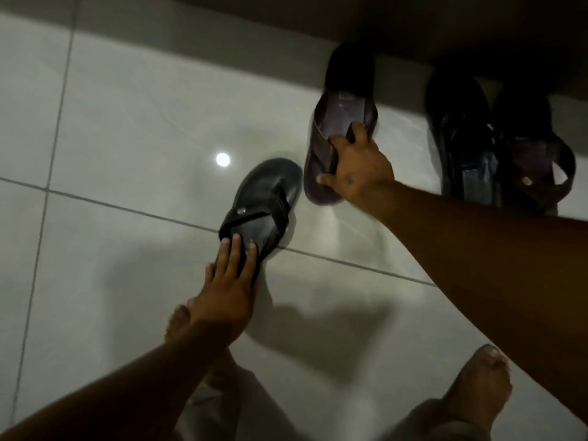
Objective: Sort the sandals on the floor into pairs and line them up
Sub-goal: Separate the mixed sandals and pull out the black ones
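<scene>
A black thong sandal [266, 198] lies at an angle on the pale floor tiles. My left hand [227, 278] grips its near end, fingers laid over the footbed. A brown cross-strap sandal [337, 122] lies just to its right, its far end in shadow. My right hand [358, 170] holds it by the straps, fingers hooked under them. At the far right two more sandals lie side by side: a black one [461, 138] and a brown cross-strap one [537, 154].
A dark wall base or ledge [413, 27] runs along the top, shading the far sandals. My bare feet [477, 386] stand at the bottom on the glossy floor [127, 122]. A lamp's reflection [222, 159] glares on the tile.
</scene>
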